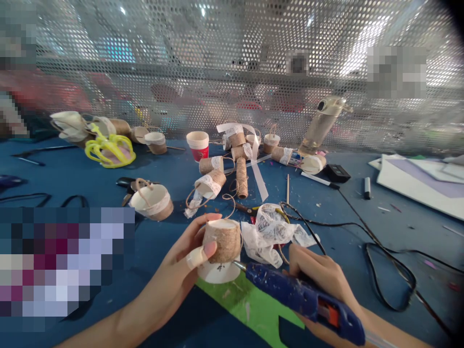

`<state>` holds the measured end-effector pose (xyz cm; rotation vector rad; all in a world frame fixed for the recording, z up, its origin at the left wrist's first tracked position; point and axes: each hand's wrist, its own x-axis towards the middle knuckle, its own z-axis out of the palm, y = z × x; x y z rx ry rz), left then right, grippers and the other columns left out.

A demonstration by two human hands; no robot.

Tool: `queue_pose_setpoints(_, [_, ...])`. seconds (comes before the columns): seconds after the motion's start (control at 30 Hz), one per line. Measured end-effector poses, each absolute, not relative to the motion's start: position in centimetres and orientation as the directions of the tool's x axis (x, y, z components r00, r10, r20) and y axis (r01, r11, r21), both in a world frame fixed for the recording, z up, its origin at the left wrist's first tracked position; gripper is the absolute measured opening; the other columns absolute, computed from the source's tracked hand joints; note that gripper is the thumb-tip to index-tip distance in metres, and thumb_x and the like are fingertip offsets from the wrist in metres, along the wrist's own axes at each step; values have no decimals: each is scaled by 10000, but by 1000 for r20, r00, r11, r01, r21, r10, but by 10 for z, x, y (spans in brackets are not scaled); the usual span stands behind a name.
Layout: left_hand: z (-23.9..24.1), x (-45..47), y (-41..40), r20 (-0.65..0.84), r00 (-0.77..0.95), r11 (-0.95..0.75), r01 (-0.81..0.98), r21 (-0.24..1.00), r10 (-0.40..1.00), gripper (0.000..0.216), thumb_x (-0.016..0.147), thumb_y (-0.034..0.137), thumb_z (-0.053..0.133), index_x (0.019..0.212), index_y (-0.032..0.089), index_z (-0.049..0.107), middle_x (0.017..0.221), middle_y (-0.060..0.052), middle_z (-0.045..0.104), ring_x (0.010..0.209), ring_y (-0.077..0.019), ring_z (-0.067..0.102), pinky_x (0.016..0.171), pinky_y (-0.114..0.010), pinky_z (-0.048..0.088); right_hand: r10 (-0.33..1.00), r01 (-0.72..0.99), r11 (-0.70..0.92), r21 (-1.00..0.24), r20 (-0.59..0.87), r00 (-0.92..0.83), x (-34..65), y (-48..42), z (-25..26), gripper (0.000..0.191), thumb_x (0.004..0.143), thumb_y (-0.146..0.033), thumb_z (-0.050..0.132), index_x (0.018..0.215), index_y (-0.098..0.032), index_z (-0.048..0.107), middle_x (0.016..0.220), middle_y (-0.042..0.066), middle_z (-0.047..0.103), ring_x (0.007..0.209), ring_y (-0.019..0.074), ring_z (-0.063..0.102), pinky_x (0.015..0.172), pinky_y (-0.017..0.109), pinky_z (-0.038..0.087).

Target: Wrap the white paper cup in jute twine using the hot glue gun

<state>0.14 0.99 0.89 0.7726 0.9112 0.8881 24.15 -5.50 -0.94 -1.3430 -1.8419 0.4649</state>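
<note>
My left hand [188, 256], with a bandage round the thumb, grips a paper cup [221, 241] wrapped in brown twine, its rim facing down. The white band near the rim [219, 272] is bare of twine. In my right hand [319, 270] is a blue glue gun [286, 285], its metal nozzle at the lower edge of the twine, close to or touching the cup. White lace [271, 232] lies crumpled just beyond the glue gun. Under the cup and gun is a green sheet [250, 309].
Twine-wrapped cups stand and lie about, among them a handled one [152, 200]. Further back are a red cup [197, 145], a twine spool [241, 179], a yellow crown shape [110, 150] and a bottle [321, 125]. A black cable [348, 224] crosses the right. Perforated metal [232, 58] rises behind.
</note>
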Motion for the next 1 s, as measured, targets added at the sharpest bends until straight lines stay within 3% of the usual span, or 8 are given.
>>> queue_pose_setpoints(0.2, [7, 1, 10, -358, 301, 447, -321, 835, 884, 360, 834, 341, 787, 1183, 313, 706, 1259, -55, 744, 1093, -282, 695, 876, -341, 528, 910, 621, 393, -678, 384, -157, 243, -54, -9, 310, 686, -148, 546, 735, -263, 262, 685, -57, 350, 526, 116, 384, 506, 232, 307])
queue_pose_setpoints(0.47, [11, -2, 10, -387, 285, 473, -367, 801, 877, 403, 824, 362, 781, 1214, 283, 716, 1266, -78, 751, 1160, -334, 677, 896, -374, 528, 930, 641, 347, -684, 338, -143, 246, -54, -4, 250, 770, -224, 533, 736, -256, 287, 694, -52, 357, 552, 117, 366, 545, 230, 334])
queue_pose_setpoints(0.77, [12, -1, 9, -403, 297, 493, -371, 787, 866, 399, 830, 362, 781, 1219, 304, 717, 1250, -59, 758, 1166, -312, 672, 878, -341, 513, 912, 662, 380, -646, 383, -150, 246, -53, -12, 284, 752, -137, 516, 733, -258, 260, 680, -57, 342, 525, 111, 378, 522, 228, 318])
queue_pose_setpoints(1.0, [0, -3, 11, -332, 359, 465, -403, 788, 872, 370, 845, 325, 775, 1212, 308, 727, 1243, -62, 758, 1147, -297, 682, 911, -348, 523, 869, 663, 470, -582, 438, -232, 249, -52, -16, 302, 833, -10, 427, 735, -259, 288, 649, -71, 325, 508, 98, 347, 484, 212, 275])
